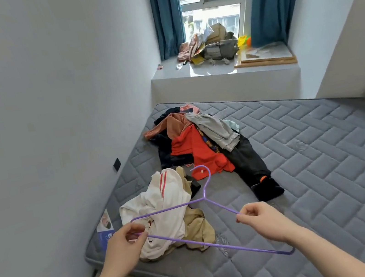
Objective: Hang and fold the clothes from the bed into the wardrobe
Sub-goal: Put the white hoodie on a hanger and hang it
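Head cam looking down, so starting closest: both hands are on a thin purple wire hanger (208,221), held flat out over the near edge of the bed (314,164). Left hand (124,242) has thumb and fingertips pinched on the hanger's left corner, other fingers loosely curled. Right hand (260,220) pinches the sloping right shoulder wire about halfway along, fingers curled in. Hook points away from the person, toward the clothes.

Handling-wise I'd guess this hanger weighs next to nothing and is springy. It probably flexes if you squeeze it, so holding it at a corner and a shoulder like this seems right; the coating looks a bit grippy.

Just beyond the left hand, partly under the hanger, is a crumpled white top with red stripes (161,204) lying on something tan (198,227). Soft, floppy, light; I'd pick it up by the collar or shoulders so the hanger can slide in.

Further past both hands is the bigger pile (204,144): bright red-orange tee, rust velvety piece, grey sweatpants, dark trousers trailing off toward the right-hand side. All limp fabric, tangled together, so expect one item to drag others along.

No wardrobe in view.
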